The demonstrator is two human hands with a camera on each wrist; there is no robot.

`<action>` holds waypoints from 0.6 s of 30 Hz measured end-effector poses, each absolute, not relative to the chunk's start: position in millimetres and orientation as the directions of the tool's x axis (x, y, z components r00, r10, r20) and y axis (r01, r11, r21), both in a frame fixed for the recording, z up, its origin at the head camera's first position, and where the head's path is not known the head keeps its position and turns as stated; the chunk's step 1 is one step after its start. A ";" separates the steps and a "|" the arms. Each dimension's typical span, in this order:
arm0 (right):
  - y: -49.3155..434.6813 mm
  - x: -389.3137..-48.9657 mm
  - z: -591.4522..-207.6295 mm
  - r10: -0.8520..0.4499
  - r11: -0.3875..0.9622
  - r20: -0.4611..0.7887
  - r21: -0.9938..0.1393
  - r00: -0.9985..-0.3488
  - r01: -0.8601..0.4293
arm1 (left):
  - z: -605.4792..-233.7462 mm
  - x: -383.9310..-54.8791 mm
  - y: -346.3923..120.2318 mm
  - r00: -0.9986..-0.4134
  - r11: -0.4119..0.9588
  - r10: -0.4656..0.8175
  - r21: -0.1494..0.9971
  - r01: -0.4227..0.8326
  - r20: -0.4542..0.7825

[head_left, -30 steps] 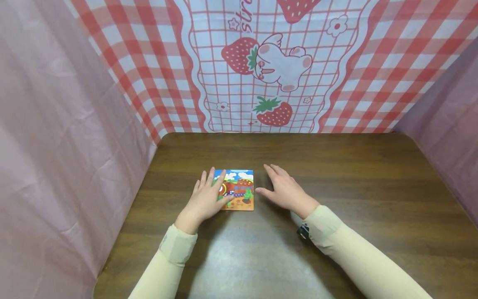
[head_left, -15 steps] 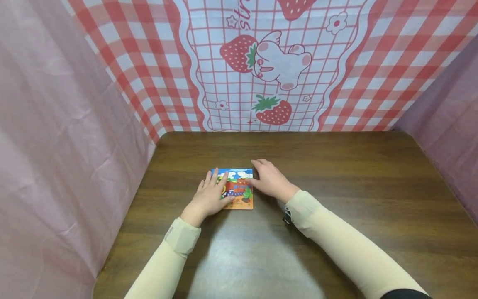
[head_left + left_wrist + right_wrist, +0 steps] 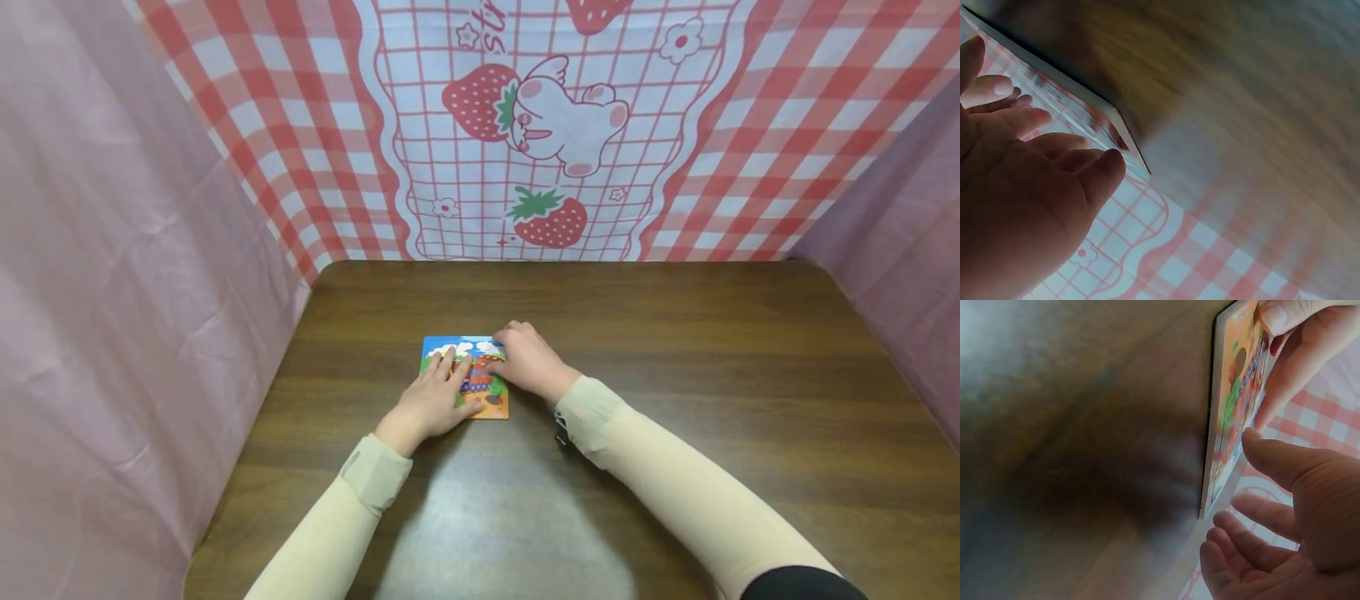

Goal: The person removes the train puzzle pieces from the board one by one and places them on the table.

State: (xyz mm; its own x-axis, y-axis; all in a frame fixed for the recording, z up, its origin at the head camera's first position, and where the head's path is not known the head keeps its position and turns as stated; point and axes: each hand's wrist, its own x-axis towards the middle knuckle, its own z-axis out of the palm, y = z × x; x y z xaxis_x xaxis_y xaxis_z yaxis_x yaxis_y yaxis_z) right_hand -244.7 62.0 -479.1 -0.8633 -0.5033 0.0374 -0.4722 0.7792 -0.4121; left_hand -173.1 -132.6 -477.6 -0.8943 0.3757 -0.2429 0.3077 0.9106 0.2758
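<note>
A flat square picture board (image 3: 489, 390), printed with clouds, a red building and a green plant, lies on the brown table. My left hand (image 3: 429, 404) rests over its left part with fingers spread and thumb near the front edge. At the board's right side is my right hand (image 3: 531, 362), its thumb over the picture and its fingers by the far right corner. In the right wrist view the board (image 3: 1235, 406) shows a pale, thin edge, and the right fingers (image 3: 1250, 540) are loosely bent beside it. Whether they touch the edge cannot be told.
The wooden table (image 3: 675, 350) extends around the board on all sides. A red-and-white checked cloth with strawberries (image 3: 551, 221) hangs along the back edge. Pink curtains (image 3: 135, 292) close off the left and right sides.
My right hand has moved left from the bare table to the board's right edge, its thumb now over the picture. My left hand has slid slightly right and nearer, uncovering the board's far left corner.
</note>
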 end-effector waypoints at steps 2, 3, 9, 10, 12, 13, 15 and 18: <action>59.8 -246.5 -477.8 -0.505 0.790 0.011 -0.395 -0.863 -0.468 | -477.3 -173.0 -131.0 -0.890 0.912 0.375 0.274 0.305 -0.258; 58.7 -247.4 -477.2 -0.504 0.798 -0.006 -0.386 -0.864 -0.463 | -477.7 -173.1 -130.1 -0.889 0.912 0.377 0.273 0.306 -0.262; 50.7 -251.6 -471.6 -0.468 0.833 -0.080 -0.371 -0.880 -0.410 | -477.5 -172.9 -130.4 -0.886 0.916 0.376 0.251 0.312 -0.271; 50.1 -252.2 -470.6 -0.461 0.838 -0.090 -0.373 -0.883 -0.399 | -476.8 -172.9 -129.9 -0.886 0.917 0.375 0.248 0.312 -0.273; 49.1 -253.8 -468.9 -0.451 0.845 -0.107 -0.370 -0.886 -0.386 | -475.8 -173.0 -129.2 -0.885 0.918 0.375 0.244 0.313 -0.276; 48.6 -254.8 -468.5 -0.451 0.847 -0.112 -0.367 -0.886 -0.385 | -475.4 -173.0 -129.0 -0.885 0.919 0.375 0.241 0.313 -0.278; 47.9 -256.7 -467.6 -0.454 0.849 -0.115 -0.359 -0.884 -0.389 | -474.6 -172.5 -128.7 -0.884 0.920 0.373 0.240 0.311 -0.282; 46.5 -258.9 -466.0 -0.468 0.845 -0.113 -0.346 -0.876 -0.407 | -474.6 -172.0 -128.6 -0.884 0.921 0.368 0.241 0.305 -0.289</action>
State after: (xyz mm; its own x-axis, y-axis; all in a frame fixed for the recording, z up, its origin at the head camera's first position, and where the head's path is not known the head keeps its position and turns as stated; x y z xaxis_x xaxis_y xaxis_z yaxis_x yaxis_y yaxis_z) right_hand -258.9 46.5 -466.0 -0.8763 -0.4683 -0.1133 -0.4072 0.8455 -0.3455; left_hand -172.0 -128.6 -474.6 -0.8839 0.3679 -0.2888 0.3049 0.9215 0.2407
